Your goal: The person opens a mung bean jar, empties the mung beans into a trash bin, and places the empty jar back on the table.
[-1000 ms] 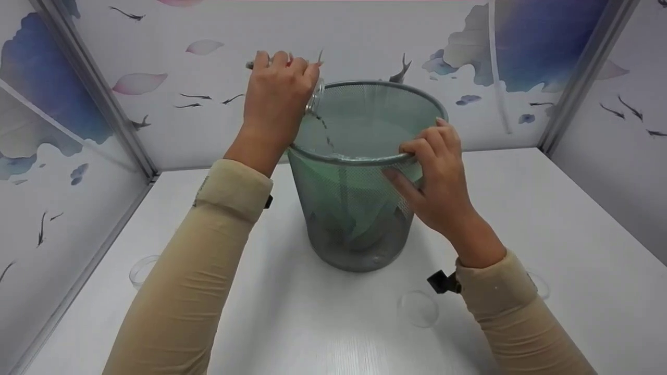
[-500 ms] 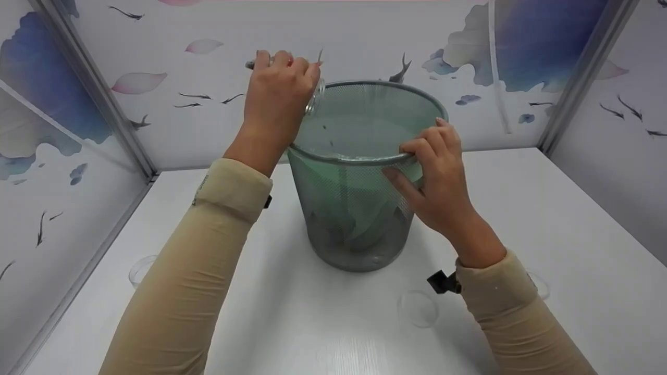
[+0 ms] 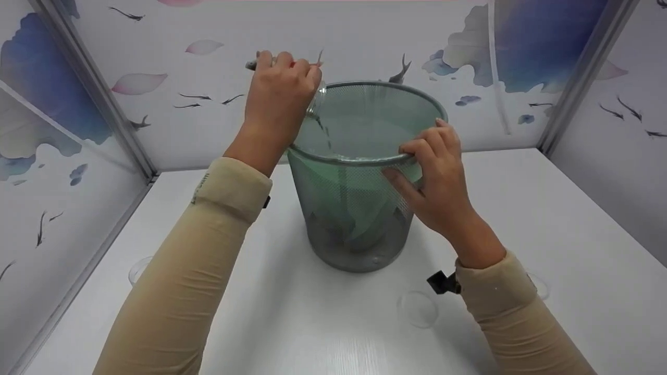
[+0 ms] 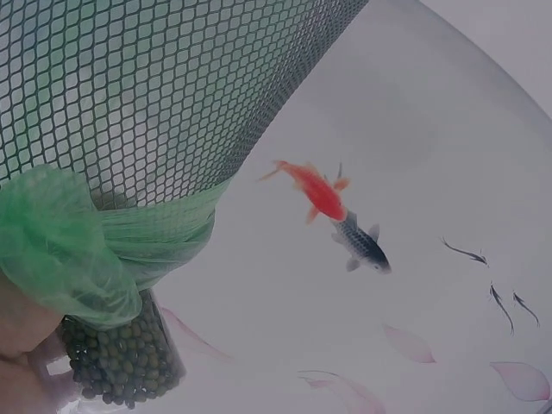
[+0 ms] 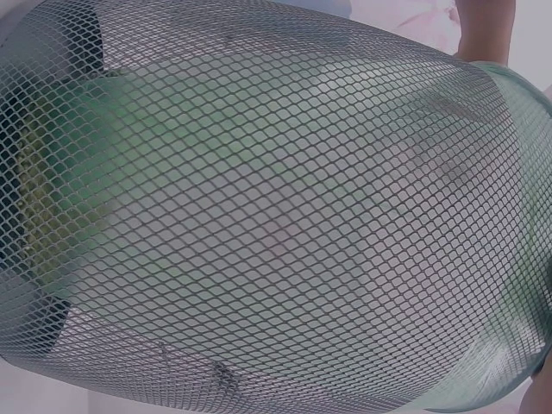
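A grey wire-mesh waste bin (image 3: 359, 255), lined with a thin green plastic bag (image 3: 375, 122), stands upright on the white table. My left hand (image 3: 281, 101) grips a clear jar (image 3: 320, 99), tipped at the bin's left rim. Small dark green beans (image 3: 324, 130) fall from its mouth into the bag. In the left wrist view, a mass of beans (image 4: 125, 362) shows inside the jar, close by the folded-over bag edge. My right hand (image 3: 437, 174) holds the bin's right rim, thumb outside and fingers over the top. Through the mesh, yellowish-green beans (image 5: 39, 203) show at the bag's bottom.
A clear round lid (image 3: 418, 309) lies on the table (image 3: 323, 323) in front of the bin. Other clear round pieces sit partly hidden by my sleeves, one dish (image 3: 138, 271) at left, one at right. Printed panels (image 3: 354, 31) enclose the back and sides.
The bean stream thinned to a couple of beans half a second ago and is thicker again now. My left hand has shifted very slightly; the right hand and bin stay put.
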Motion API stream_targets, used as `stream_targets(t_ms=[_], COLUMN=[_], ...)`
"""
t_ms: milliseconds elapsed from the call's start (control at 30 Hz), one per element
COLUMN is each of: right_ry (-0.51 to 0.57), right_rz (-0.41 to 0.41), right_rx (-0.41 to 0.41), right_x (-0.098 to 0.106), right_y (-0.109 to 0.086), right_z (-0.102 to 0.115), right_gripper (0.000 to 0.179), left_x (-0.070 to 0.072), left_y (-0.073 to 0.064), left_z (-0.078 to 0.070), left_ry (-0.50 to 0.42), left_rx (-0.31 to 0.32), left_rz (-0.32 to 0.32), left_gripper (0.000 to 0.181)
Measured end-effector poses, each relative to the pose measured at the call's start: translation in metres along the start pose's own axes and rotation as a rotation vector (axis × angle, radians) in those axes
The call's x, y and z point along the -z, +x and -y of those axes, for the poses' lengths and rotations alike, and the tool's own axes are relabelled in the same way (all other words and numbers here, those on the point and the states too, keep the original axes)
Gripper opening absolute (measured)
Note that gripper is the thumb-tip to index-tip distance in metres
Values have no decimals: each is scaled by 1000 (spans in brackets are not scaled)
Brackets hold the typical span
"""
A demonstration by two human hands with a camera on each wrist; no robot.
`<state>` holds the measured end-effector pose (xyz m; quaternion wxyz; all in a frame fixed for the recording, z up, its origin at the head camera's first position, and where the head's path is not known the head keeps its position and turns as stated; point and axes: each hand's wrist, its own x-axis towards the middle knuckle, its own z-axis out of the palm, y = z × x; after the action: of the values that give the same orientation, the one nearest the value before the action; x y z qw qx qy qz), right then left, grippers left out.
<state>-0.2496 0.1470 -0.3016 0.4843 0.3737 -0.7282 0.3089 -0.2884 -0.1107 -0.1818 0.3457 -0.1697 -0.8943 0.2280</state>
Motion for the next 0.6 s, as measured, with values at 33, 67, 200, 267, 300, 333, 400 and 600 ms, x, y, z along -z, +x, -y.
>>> stream_targets(t_ms=[33, 67, 200, 267, 300, 333, 400, 600], right_ry=[0, 0, 2, 0, -2, -3, -6, -12], right_rz=[-1, -1, -2, -1, 0, 0, 1, 4], right_rx=[0, -1, -2, -2, -2, -1, 1, 0], right_x=[0, 0, 0, 0, 0, 0, 0, 0], right_y=[0, 0, 0, 0, 0, 0, 0, -1], right_z=[0, 0, 0, 0, 0, 0, 0, 0], right_gripper=[38, 38, 40, 41, 41, 41, 42, 42], left_x=[0, 0, 0, 0, 0, 0, 0, 0], left_y=[0, 0, 0, 0, 0, 0, 0, 0], left_z=[0, 0, 0, 0, 0, 0, -1, -1], left_ry=[-1, -2, 1, 4, 4, 6, 8, 7], left_rx=[0, 0, 2, 3, 3, 3, 2, 2], left_rz=[-1, -3, -4, -7, -11, -14, -20, -16], left_gripper=[36, 35, 34, 33, 32, 32, 31, 36])
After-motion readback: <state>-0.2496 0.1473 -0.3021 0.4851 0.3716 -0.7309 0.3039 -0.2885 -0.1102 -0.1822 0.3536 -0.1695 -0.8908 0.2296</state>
